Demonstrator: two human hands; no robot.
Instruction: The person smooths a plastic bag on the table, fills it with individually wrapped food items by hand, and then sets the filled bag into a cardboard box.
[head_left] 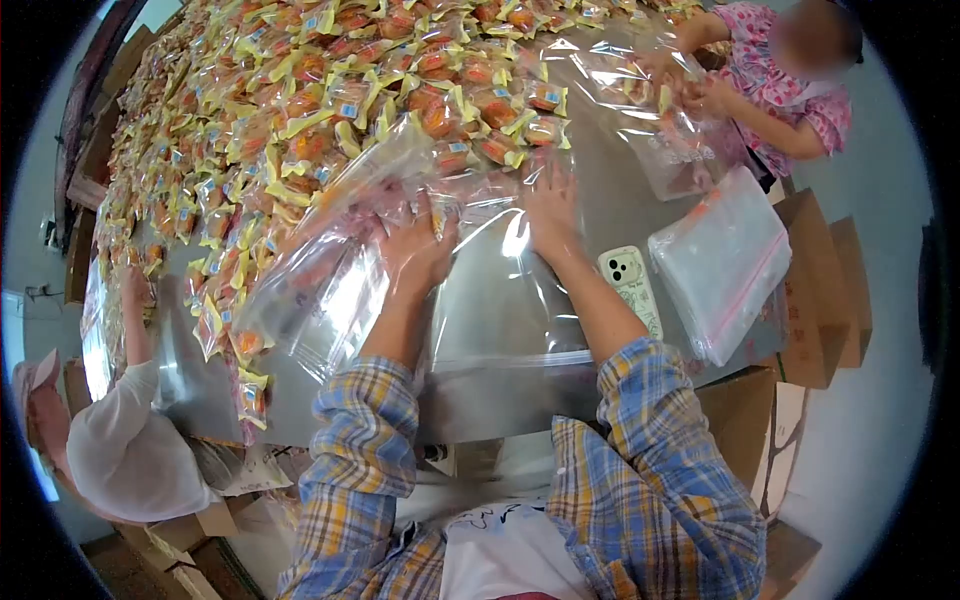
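Note:
Both of my hands lie on clear plastic bags on the metal table [590, 400]. My left hand [415, 250] rests with its fingers spread over a crumpled clear bag [330, 280]. To its right, my right hand [552, 210] is stretched out near the upper edge of a flat clear bag [490, 310]. Just beyond my fingertips begins a large pile of small wrapped packets [440, 110], orange inside with yellow-edged wrappers. Some packets lie close to the top of the bags.
A phone in a patterned case [632, 290] and a stack of clear bags [725, 260] lie right of my arm. One person [790, 110] handles a bag at the upper right; another [130, 440] reaches in at the left. Cardboard boxes [815, 290] stand beyond the right edge.

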